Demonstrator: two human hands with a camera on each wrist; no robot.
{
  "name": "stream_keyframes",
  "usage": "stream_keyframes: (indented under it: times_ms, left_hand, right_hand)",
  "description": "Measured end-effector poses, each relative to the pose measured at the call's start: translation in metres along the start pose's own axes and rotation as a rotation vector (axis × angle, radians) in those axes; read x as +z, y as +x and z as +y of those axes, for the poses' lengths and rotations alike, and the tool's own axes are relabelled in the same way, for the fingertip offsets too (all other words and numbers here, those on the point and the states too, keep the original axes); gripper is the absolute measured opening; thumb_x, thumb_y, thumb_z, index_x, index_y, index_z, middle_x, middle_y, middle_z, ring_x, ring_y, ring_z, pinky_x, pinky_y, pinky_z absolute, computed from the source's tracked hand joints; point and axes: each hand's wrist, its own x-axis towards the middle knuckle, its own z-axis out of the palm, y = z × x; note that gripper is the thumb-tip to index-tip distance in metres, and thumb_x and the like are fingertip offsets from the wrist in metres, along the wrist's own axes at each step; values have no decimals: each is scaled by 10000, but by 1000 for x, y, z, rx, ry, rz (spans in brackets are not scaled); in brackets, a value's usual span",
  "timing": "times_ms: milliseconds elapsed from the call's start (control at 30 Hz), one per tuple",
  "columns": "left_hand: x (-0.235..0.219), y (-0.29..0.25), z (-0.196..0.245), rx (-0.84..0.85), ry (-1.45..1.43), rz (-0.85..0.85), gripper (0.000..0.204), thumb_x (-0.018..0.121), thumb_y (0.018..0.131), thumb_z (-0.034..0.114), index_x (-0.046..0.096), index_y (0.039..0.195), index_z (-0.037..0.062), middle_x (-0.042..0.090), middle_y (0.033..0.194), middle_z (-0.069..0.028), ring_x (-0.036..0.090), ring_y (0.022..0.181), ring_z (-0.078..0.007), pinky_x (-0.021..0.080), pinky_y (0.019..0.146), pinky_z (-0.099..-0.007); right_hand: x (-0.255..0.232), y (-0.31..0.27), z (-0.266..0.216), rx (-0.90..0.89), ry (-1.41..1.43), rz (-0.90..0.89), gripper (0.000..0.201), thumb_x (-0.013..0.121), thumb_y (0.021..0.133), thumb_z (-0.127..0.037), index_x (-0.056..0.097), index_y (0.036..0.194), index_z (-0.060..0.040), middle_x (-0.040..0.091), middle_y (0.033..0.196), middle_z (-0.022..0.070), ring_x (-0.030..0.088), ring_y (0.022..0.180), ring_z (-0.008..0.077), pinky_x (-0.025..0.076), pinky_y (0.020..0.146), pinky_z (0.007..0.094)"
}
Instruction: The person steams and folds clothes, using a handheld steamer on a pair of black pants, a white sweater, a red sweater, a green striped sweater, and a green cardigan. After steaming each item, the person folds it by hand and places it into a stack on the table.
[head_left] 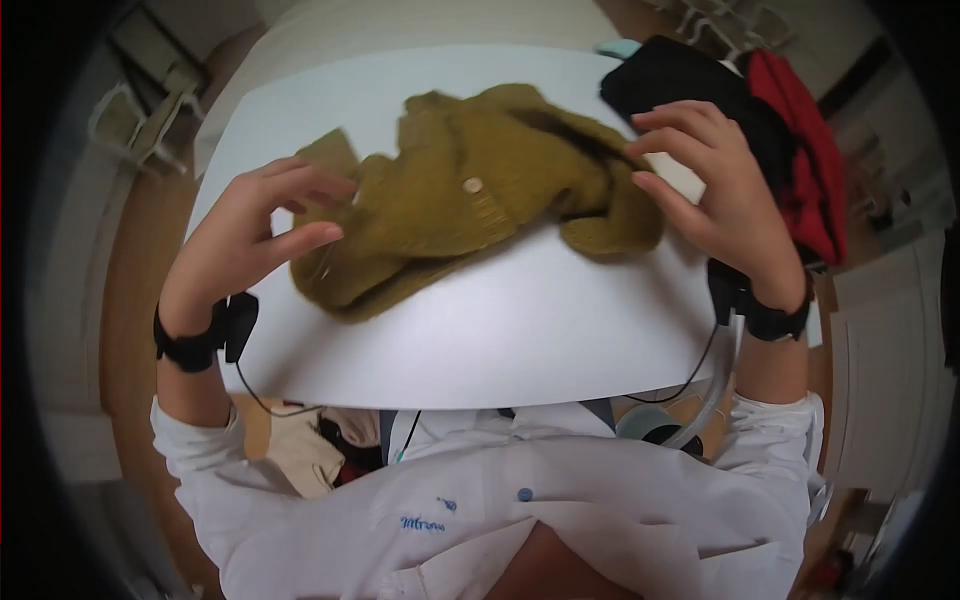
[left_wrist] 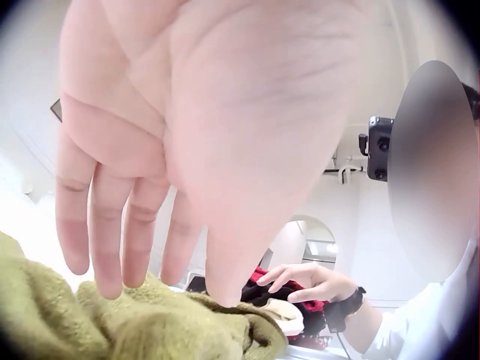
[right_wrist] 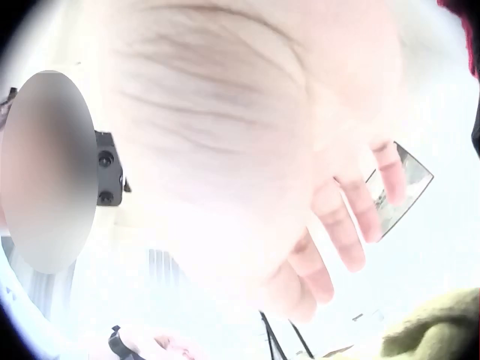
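An olive-green knitted cardigan (head_left: 420, 215) lies crumpled across the white table (head_left: 480, 345), a pale round button (head_left: 473, 185) showing near its middle. At the cardigan's left end is my left hand (head_left: 240, 230), fingers spread and slightly bent, overlapping the knit in the head view. My right hand (head_left: 720, 190) hovers by the other end, its fingers loosely bent with nothing between them. In the left wrist view, the left fingers (left_wrist: 105, 225) point down over the green knit (left_wrist: 150, 322). From the right wrist, the palm (right_wrist: 225, 135) appears with the fingers apart and a bit of cardigan (right_wrist: 439, 330) below.
Black clothing (head_left: 690, 85) and a red garment (head_left: 800, 150) are piled at the table's right edge. Below the front edge, at left, lies cream cloth (head_left: 300, 450). A pale chair (head_left: 140, 125) stands beyond the left side. Thin cables hang from both wrist cameras.
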Motion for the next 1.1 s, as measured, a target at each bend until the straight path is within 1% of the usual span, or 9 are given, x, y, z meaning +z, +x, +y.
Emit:
stream_keyframes:
  times_ms: [167,300,367,433,500,667,1000,1067,1100]
  left_hand:
    - [-1,63,0,174,-47,78,368,745,897,102,676,1249,19,644,1268,-112,642,1116,-239,529,922,-362]
    - [26,114,9,10,4,-66,569,788,928,322,619,1418,84,560,1451,-183,588,1279,-357,501,1036,-422]
    - [54,138,-31,85,53,-126,605,785,919,392,616,1431,117,493,1519,-250,541,1361,-413,484,1093,-444]
    - [66,141,-24,66,123,-152,622,785,905,442,620,1435,160,430,1561,-295,507,1397,-449,467,1127,-456]
    - [73,135,-18,44,117,-126,616,777,911,444,611,1449,192,418,1569,-296,492,1410,-460,462,1131,-475]
    - [75,131,-18,-5,92,-138,617,752,940,428,571,1489,213,372,1617,-279,464,1447,-439,451,1137,-474]
    - [72,125,-8,-66,142,-151,639,743,943,426,539,1520,242,393,1610,-292,488,1422,-438,443,1141,-456]
    - [73,126,-13,-50,144,-147,642,744,942,424,537,1520,240,392,1605,-299,487,1422,-437,440,1143,-452]
    - [73,126,-16,-36,144,-144,644,745,941,423,536,1520,238,391,1600,-305,486,1421,-436,437,1145,-447]
  right_hand:
    - [9,-14,7,199,252,219,137,770,833,-182,734,926,-89,696,979,101,621,987,317,509,860,421]
    - [31,-28,17,263,379,-38,274,777,886,-261,725,1089,-86,661,1229,132,584,1177,327,475,1033,409]
    - [46,-27,24,243,378,-56,355,781,885,-291,701,1167,-91,627,1293,163,566,1232,358,464,1067,426]
    - [61,-23,31,293,388,-196,411,771,900,-319,675,1231,-96,613,1308,181,568,1245,382,462,1079,440]
    - [67,-21,34,363,484,-408,469,720,938,-397,658,1291,-93,599,1323,195,595,1210,399,473,1060,453]
    - [91,-30,28,292,386,-399,550,654,974,-461,594,1411,-132,528,1396,242,532,1295,434,433,1089,489]
    - [64,-31,24,328,408,-493,588,658,965,-471,580,1452,-150,373,1595,297,454,1407,456,394,1159,475]
    - [26,-35,20,254,382,-525,579,706,940,-429,612,1421,-120,419,1581,289,490,1401,425,424,1144,465]
    - [6,-36,27,188,493,-406,519,749,925,-368,661,1346,-77,541,1493,264,554,1357,393,466,1102,456]
